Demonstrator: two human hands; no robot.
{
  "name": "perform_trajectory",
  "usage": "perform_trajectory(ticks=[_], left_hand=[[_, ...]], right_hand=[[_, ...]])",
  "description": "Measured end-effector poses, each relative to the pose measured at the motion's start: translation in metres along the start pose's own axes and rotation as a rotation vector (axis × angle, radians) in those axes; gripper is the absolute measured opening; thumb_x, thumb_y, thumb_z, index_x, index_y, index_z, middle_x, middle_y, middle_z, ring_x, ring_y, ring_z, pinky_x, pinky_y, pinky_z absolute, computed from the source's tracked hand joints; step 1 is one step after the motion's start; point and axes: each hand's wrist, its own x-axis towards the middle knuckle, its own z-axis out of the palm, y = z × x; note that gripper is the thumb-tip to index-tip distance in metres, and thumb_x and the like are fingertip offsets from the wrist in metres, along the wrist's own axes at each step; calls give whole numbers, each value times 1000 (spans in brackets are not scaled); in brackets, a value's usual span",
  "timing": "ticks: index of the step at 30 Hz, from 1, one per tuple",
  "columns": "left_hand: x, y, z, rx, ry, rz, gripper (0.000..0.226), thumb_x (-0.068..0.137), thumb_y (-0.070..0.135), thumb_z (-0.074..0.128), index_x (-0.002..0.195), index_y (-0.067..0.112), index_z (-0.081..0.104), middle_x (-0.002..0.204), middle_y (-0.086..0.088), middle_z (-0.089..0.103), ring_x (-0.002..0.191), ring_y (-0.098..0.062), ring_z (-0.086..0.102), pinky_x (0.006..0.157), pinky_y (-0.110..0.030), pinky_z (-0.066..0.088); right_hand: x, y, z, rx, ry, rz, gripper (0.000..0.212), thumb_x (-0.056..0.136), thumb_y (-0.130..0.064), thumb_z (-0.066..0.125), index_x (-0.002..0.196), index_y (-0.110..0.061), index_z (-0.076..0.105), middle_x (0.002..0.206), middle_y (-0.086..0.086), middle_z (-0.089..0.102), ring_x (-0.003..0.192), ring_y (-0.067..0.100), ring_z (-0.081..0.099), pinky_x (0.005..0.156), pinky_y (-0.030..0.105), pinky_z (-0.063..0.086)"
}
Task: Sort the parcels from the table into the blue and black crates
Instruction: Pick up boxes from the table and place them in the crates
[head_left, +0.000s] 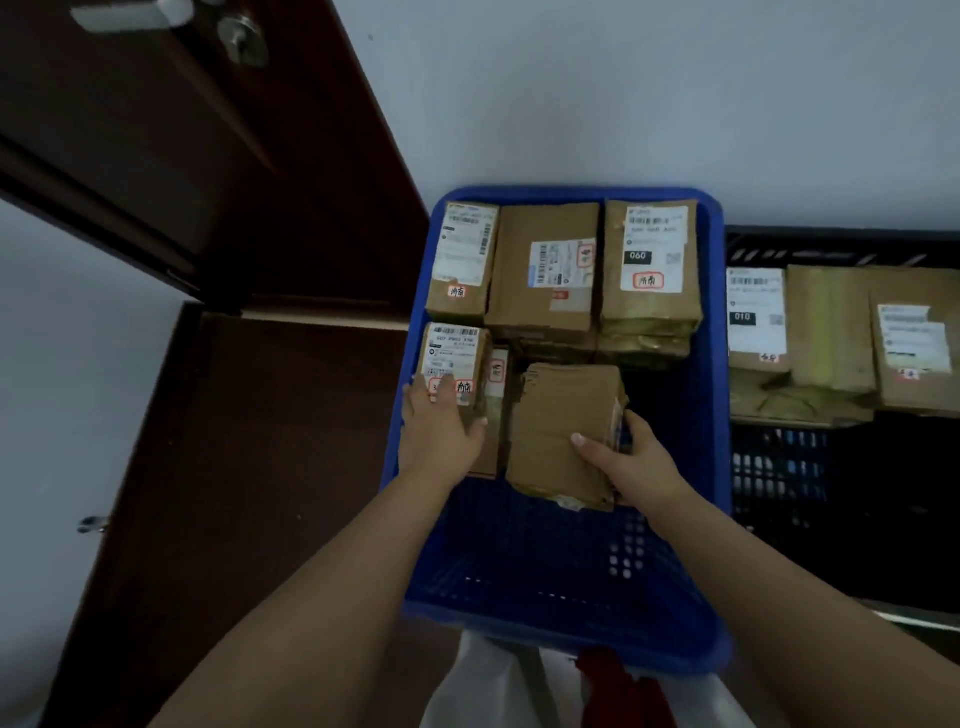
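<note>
Fingers of the right hand (631, 457) clamp a plain cardboard parcel (566, 431) at frame centre, its long axis running up-frame inside the blue crate (714, 415). Left hand (441, 426) rests flat, fingers straight, on a labelled box (452, 358). Right of both sits the black crate (779, 467).

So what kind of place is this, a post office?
More likely a small indoor parcel-sorting corner than a public counter: labelled cardboard parcels fill a blue crate and a black crate, set against a plain wall beside a dark wooden door.
</note>
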Motion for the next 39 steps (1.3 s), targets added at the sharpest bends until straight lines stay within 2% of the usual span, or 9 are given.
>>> perform_trajectory(ticks=[4, 9, 13, 16, 19, 25, 29, 35, 39], left_hand=[[37, -7, 9, 122, 24, 12, 85, 93, 53, 51, 155, 26, -1, 158, -19, -18, 146, -37, -17, 115, -55, 16], [63, -7, 26, 177, -42, -3, 85, 94, 55, 49, 153, 36, -10, 154, -27, -25, 143, -44, -21, 117, -55, 9], [62, -2, 37, 100, -26, -5, 85, 95, 43, 56, 153, 37, -5, 155, -28, -18, 146, -43, -9, 118, -53, 6], [60, -6, 21, -1, 25, 4, 82, 89, 44, 62, 153, 37, 11, 155, -24, 0, 140, -42, 13, 117, -52, 20], [52, -22, -8, -146, 127, 70, 81, 81, 47, 65, 150, 40, 23, 153, -18, 13, 133, -37, 22, 108, -50, 34], [35, -65, -52, -314, 241, 148, 79, 79, 38, 72, 146, 45, 30, 154, -13, 17, 138, -30, 20, 104, -36, 29], [31, -80, -67, -347, 269, 132, 78, 79, 36, 73, 145, 46, 32, 152, -12, 19, 136, -29, 25, 108, -43, 34], [25, -87, -70, -348, 254, 158, 79, 79, 38, 73, 145, 45, 32, 153, -11, 17, 138, -28, 25, 107, -40, 35], [23, -86, -66, -370, 217, 173, 80, 79, 39, 74, 147, 42, 31, 155, -9, 14, 140, -26, 23, 110, -44, 36]], right_hand=[[12, 13, 17, 28, 107, 12, 91, 77, -47, 75, 150, -24, 24, 138, 4, 47, 115, 23, 52, 92, 39, 50], [17, 33, 40, 106, 188, -3, 86, 81, -43, 73, 150, -23, 25, 143, 3, 44, 110, 18, 50, 88, 37, 51], [16, 44, 53, 111, 254, 8, 83, 83, -42, 72, 150, -26, 26, 147, 4, 41, 124, 25, 49, 96, 43, 50], [18, 40, 59, 128, 279, 29, 84, 81, -43, 73, 150, -27, 27, 148, 5, 40, 128, 29, 47, 99, 51, 48], [24, 27, 72, 141, 254, 16, 85, 81, -43, 74, 150, -25, 29, 147, 6, 40, 129, 28, 46, 98, 48, 49], [40, -7, 114, 103, 157, -41, 83, 82, -44, 72, 150, -26, 27, 143, 4, 44, 120, 24, 51, 86, 37, 54], [54, -26, 139, 18, 85, -61, 85, 88, -35, 69, 154, -23, 17, 151, 1, 36, 131, 25, 44, 83, 23, 53], [65, -33, 160, -4, -51, -42, 87, 92, -14, 64, 155, -30, 6, 149, 2, 40, 131, 22, 44, 101, 30, 41], [64, -29, 148, -24, -44, -10, 86, 93, -15, 63, 155, -26, 4, 152, 3, 36, 134, 22, 40, 100, 26, 38]])
